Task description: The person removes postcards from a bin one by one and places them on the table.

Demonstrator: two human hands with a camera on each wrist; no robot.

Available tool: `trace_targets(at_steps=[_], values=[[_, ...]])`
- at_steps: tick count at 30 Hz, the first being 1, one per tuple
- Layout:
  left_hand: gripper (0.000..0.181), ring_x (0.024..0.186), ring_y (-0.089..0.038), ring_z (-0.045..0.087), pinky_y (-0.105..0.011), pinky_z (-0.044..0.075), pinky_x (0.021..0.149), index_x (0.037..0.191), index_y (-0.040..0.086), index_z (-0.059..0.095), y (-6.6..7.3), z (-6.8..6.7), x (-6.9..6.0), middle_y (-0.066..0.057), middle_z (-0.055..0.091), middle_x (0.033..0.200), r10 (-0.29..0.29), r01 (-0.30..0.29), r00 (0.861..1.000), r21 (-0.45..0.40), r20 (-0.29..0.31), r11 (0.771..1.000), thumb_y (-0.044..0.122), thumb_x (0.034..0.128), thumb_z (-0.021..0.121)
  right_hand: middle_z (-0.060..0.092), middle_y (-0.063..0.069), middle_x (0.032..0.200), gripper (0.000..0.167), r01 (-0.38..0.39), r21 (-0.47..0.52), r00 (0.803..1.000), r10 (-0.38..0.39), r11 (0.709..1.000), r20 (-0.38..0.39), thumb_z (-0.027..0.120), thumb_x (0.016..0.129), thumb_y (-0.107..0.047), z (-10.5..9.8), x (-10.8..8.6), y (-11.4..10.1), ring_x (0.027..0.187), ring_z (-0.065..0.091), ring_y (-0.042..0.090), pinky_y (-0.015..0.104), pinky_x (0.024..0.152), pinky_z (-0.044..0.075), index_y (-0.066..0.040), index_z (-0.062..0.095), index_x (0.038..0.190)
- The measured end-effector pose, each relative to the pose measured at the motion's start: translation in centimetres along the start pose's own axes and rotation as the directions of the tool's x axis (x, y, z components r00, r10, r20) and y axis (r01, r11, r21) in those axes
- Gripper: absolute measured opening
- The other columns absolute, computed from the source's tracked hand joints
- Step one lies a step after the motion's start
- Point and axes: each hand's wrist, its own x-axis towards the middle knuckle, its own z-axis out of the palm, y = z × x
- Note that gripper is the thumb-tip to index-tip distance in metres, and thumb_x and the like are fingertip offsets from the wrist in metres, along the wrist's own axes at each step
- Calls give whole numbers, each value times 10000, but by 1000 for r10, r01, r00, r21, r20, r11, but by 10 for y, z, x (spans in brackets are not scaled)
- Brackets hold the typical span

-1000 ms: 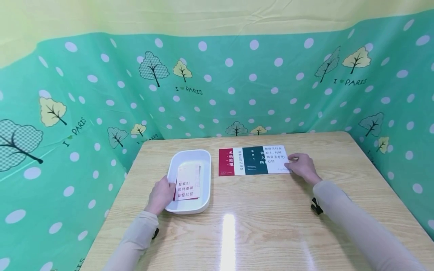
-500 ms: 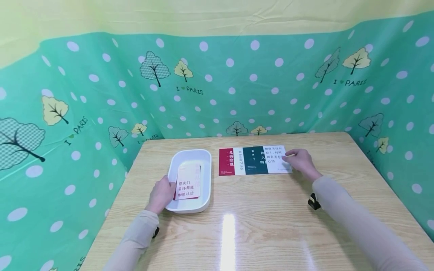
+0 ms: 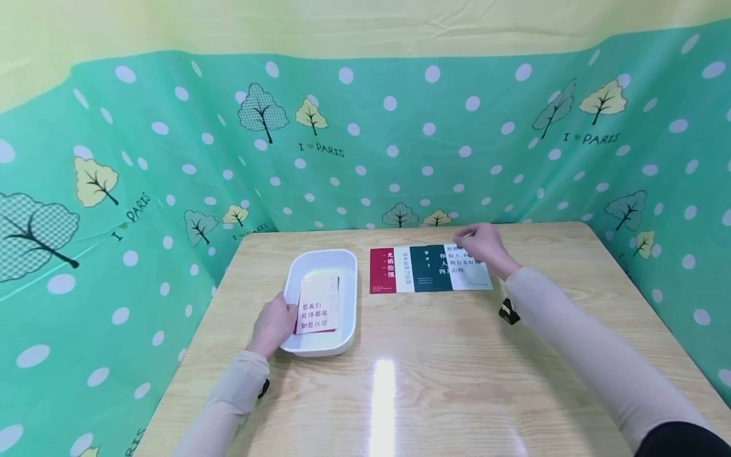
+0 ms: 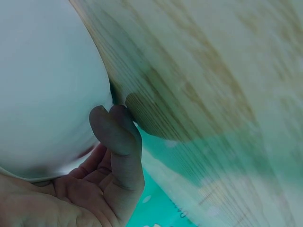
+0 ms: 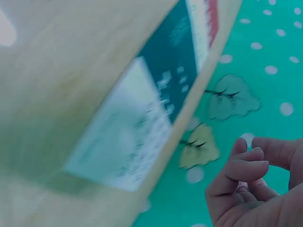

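Note:
My left hand (image 3: 275,326) grips the left rim of a white plastic tray (image 3: 346,308). In the left wrist view the fingers curl against the outside of the tray (image 4: 47,90). A pale card (image 3: 317,301) with pink and dark lettering lies inside it, over a red one. To the tray's right, overlapping printed cards form a row: red (image 3: 382,271), white (image 3: 403,273), dark green (image 3: 431,271) and white (image 3: 469,275). My right hand (image 3: 487,246) is over the row's far right corner, loosely curled. The right wrist view shows nothing between its fingers and the white card (image 5: 124,135) apart below.
The wooden table (image 3: 434,374) carries the tray and the card row, with its far edge close behind the cards. A green dotted curtain (image 3: 411,146) with printed trees encloses the back and sides.
My right hand has come off the right edge of the end white card, moving leftward and away toward the card's far corner. The left hand, tray and cards stay in place.

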Motion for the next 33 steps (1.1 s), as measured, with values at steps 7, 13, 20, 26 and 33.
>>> trace_targets(at_steps=[7,13,20,26,33], values=[[392,738,-260,657,-366,586,605,1346,-106,516,0,-1,-1,-166,651,908,-12,12,1000,-11,-1,1000,178,1082,461,685,209,1243,351,62,35,995,-65,997,74,630,1045,-170,26,1,-57,913,603,225,299,691,523,7,628,1348],[409,753,-259,664,-376,593,624,1363,-126,502,1,0,-1,-183,665,948,-14,14,1000,-15,3,1000,165,1077,469,710,159,1167,320,133,12,979,-133,991,155,645,1042,-181,58,-4,-101,872,620,248,271,632,510,-16,658,1316],[404,749,-257,670,-370,594,610,1366,-114,504,3,1,0,-165,658,914,-27,27,1000,-6,6,1000,176,1086,467,735,123,1135,384,169,3,954,-164,986,252,654,1048,-218,101,-19,-140,744,587,159,249,591,499,-10,650,1370],[391,737,-249,676,-355,603,603,1367,-105,507,4,2,-2,-164,660,913,-28,28,1000,-11,12,1000,170,1094,465,690,118,1167,473,177,6,924,-168,984,343,661,1046,-245,130,-34,-159,889,701,284,331,688,585,12,580,1435],[356,723,-254,672,-365,605,602,1325,-103,523,5,0,-3,-167,658,899,-24,24,1000,-13,2,1000,160,1091,471,606,240,1325,453,18,120,886,-72,993,459,654,1043,-185,168,-41,-157,888,725,309,383,735,631,78,546,1396]])
